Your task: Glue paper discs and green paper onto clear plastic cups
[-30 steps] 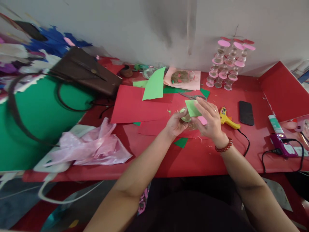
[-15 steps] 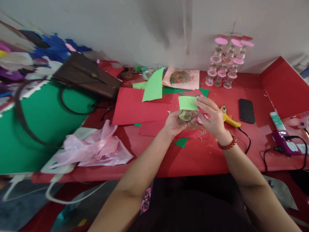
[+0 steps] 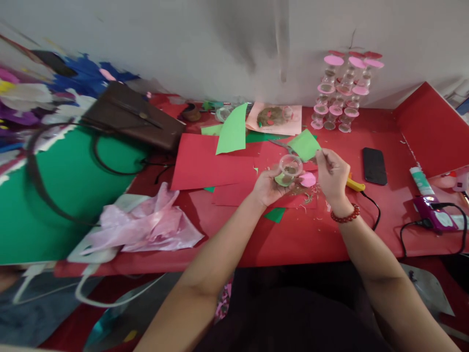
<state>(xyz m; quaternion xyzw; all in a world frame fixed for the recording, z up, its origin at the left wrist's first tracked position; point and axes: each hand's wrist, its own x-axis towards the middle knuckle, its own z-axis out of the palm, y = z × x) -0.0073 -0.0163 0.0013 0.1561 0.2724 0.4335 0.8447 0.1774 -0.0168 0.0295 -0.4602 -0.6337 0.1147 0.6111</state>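
We see the left hand (image 3: 266, 188) cradling a clear cup (image 3: 290, 171) above the counter (image 3: 296, 239), its fingers curled partway around the wall and the mouth tipped upward. A pale green piece (image 3: 282, 180) sits against the cup's lower side; whether it is stuck there we cannot tell. The right hand (image 3: 333, 173) has its fingers pinched closed on a corner of the green paper (image 3: 305, 144), which stretches out past them over part of the scissors (image 3: 280, 143).

We judge the one-corner hold the weakest point: the thin sheet could bend, tear or slip if tugged, since nothing supports its far edge. Swinging it low, we might catch the scissors and drag them. The cup looks light and smooth, so squeezing too hard could dent it, and a loose grip could let it roll out of the palm.

The pink disc (image 3: 308, 179) shows just beside the left fingertips, where a careless turn could knock or crease it. Paper shreds (image 3: 307, 198) beneath might cling to anything sticky. The yellow glue gun (image 3: 356, 184) lies partly hidden behind the right hand; if hot, it could burn a wrist drifting back.
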